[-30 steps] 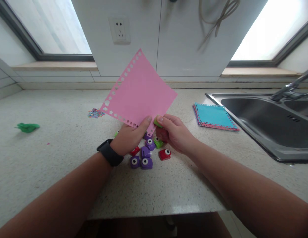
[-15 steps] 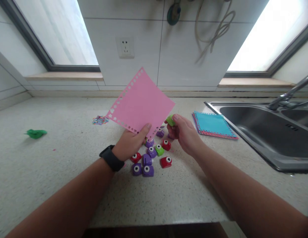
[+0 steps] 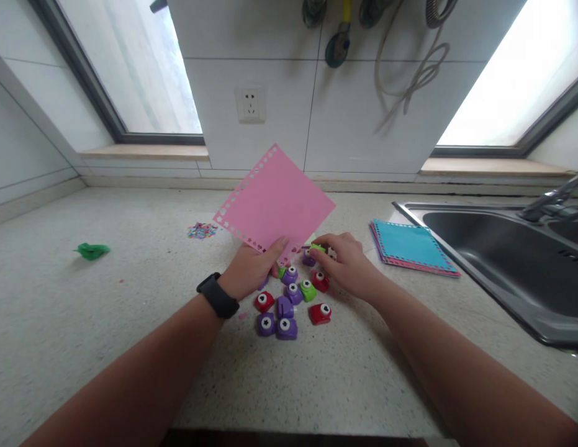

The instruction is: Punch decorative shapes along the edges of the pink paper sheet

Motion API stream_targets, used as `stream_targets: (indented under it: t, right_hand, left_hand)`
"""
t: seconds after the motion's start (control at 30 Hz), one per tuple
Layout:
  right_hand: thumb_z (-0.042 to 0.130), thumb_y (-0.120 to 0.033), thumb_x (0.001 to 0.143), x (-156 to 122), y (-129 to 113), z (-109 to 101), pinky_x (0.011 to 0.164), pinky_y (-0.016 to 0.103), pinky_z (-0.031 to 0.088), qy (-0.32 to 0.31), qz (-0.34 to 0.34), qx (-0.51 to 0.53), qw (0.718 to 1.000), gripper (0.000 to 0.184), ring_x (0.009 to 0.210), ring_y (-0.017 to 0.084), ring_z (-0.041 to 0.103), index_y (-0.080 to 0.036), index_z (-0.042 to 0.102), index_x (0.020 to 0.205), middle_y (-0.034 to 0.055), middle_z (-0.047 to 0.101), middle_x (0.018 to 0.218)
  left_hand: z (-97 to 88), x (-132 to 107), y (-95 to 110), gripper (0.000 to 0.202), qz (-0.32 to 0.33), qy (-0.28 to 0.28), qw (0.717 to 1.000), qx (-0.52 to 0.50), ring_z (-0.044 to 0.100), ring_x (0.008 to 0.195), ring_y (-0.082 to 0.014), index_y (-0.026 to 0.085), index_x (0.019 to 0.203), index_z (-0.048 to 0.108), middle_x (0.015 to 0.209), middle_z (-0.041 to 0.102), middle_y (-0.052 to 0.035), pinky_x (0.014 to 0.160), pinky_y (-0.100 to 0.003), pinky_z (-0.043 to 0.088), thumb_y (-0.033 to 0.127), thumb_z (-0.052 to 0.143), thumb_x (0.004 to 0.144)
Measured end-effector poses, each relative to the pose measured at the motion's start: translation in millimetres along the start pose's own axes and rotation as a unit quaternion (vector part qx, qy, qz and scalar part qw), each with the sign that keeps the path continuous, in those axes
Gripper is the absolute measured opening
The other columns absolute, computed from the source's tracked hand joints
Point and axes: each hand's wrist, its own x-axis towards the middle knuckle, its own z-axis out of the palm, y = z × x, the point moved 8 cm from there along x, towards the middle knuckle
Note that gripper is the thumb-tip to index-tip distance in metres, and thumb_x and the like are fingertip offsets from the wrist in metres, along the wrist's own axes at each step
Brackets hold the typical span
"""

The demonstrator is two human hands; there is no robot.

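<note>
Pinched near its lower corner, a pink sheet of paper (image 3: 278, 202) is held up by my left hand (image 3: 252, 266), which wears a black watch. Shaped holes run along two of the sheet's edges. My right hand (image 3: 347, 264) grips a light green craft punch (image 3: 317, 248) just right of the paper's lower edge; the fingers partly hide it. Below both hands lie several small craft punches: a purple punch (image 3: 287, 328), a red punch (image 3: 320, 313) and a green punch (image 3: 308, 290) among them. Some near my left hand are partly covered.
A pile of tiny coloured paper bits (image 3: 202, 231) lies left of the sheet. Farther left is a crumpled green thing (image 3: 92, 251). To the right, a stack of punched sheets with a blue sheet (image 3: 407, 243) on top lies beside the steel sink (image 3: 484, 261).
My right hand has turned palm-down and brought the green punch close to the paper's lower right edge. The view has tilted slightly up and left, so everything sits lower and farther right.
</note>
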Motion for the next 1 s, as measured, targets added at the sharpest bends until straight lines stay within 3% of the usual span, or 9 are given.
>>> stream_targets:
  t: [0.4,0.67,1.0]
  right_hand:
    - [0.051,-0.044,0.098,-1,-2,6,0.089,0.051,0.033,-0.031,-0.018,-0.041,0.999,0.029,0.101,0.034,0.056,-0.025,0.072,0.097,0.0096,0.071,0.086]
    - [0.052,-0.042,0.097,-2,-4,10,0.086,0.046,0.034,-0.051,-0.054,-0.057,0.996,0.028,0.089,0.028,0.06,-0.022,0.068,0.087,0.0081,0.07,0.083]
    - [0.055,-0.039,0.095,-3,-4,15,0.085,0.046,0.036,-0.065,-0.09,-0.076,0.991,0.026,0.098,0.031,0.054,-0.024,0.07,0.081,0.0073,0.073,0.089]
  left_hand:
    - [-3.8,3,-1,0.044,0.002,0.019,0.999,-0.042,0.05,0.044,-0.0101,0.019,0.065,0.061,0.048,0.055,0.002,0.048,-0.024,0.041,0.051,0.054,0.093]
    - [-5.3,5,-6,0.046,0.017,0.021,0.998,-0.058,0.051,0.045,-0.0105,0.02,0.066,0.062,0.051,0.056,0.0016,0.049,-0.024,0.042,0.055,0.053,0.093]
    - [-5.4,5,-7,0.045,0.006,0.026,0.998,-0.054,0.052,0.045,-0.0108,0.019,0.067,0.065,0.05,0.058,0.0009,0.049,-0.024,0.042,0.054,0.054,0.092]
